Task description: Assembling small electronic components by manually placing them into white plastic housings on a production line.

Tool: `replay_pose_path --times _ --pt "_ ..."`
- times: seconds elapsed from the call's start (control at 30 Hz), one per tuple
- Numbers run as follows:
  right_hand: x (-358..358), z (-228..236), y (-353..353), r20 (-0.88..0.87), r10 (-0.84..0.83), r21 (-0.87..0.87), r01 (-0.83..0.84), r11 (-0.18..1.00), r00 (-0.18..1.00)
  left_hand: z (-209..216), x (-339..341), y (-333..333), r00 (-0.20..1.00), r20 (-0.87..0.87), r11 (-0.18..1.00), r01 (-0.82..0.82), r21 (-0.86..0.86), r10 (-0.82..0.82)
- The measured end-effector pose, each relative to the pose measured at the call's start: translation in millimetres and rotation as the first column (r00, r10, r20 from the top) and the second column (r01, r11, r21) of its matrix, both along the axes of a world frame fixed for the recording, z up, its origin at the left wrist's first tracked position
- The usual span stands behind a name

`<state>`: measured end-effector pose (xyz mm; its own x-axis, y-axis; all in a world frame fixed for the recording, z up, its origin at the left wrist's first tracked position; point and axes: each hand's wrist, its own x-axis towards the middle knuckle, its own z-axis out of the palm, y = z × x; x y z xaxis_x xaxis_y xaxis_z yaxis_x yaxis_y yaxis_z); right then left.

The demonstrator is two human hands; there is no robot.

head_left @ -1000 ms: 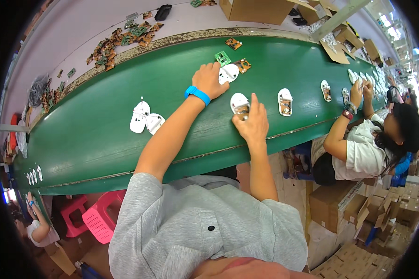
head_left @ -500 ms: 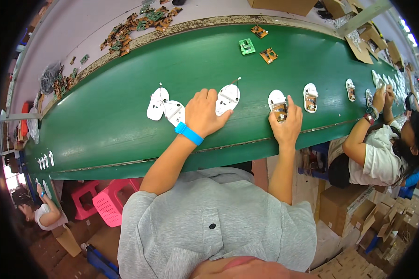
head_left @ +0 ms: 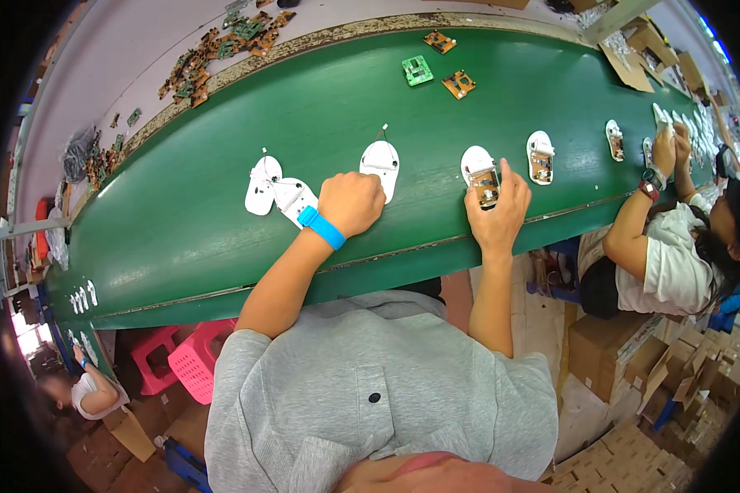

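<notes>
My left hand [head_left: 352, 204], with a blue wristband, is curled with its fingers folded under. Its knuckles meet the lower left edge of a white plastic casing [head_left: 380, 158] that has a thin dark wire at its top. What its fingers hold, if anything, is hidden. To its left, two more white casings [head_left: 261, 187] overlap, one partly behind my wrist. My right hand [head_left: 501, 209] grips the lower end of a white casing with a brown circuit board [head_left: 483, 182] between thumb and fingers. The casing lies on the green work surface [head_left: 436, 238].
Right of my hand lie similar board-fitted casings [head_left: 540, 158]. Brown and green circuit boards [head_left: 417, 71] sit at the far side. A board pile [head_left: 214, 53] covers part of the ledge. A co-worker [head_left: 662, 238] handles casings at right. Pink stools [head_left: 193, 361] stand below left.
My left hand has curled, its thumb no longer stretched out, and the wired casing beside it stands straighter. My right hand keeps its grip. The whole view has shifted slightly.
</notes>
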<state>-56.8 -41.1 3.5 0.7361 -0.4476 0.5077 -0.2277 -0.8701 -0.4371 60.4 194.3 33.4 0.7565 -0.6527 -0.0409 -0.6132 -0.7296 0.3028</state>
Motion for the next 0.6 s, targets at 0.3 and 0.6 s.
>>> replay_pose_path --times 0.3,0.6 --pt "51.2 15.2 59.0 0.071 0.57 0.191 -0.572 0.798 0.818 -6.8 -3.4 0.0 0.994 0.107 0.997 0.029 -0.075 -0.021" --pt "72.6 9.1 63.5 -0.031 0.697 0.21 -0.677 0.705 0.717 14.7 -19.5 26.7 0.982 -0.158 0.967 -0.136 -0.214 0.103"
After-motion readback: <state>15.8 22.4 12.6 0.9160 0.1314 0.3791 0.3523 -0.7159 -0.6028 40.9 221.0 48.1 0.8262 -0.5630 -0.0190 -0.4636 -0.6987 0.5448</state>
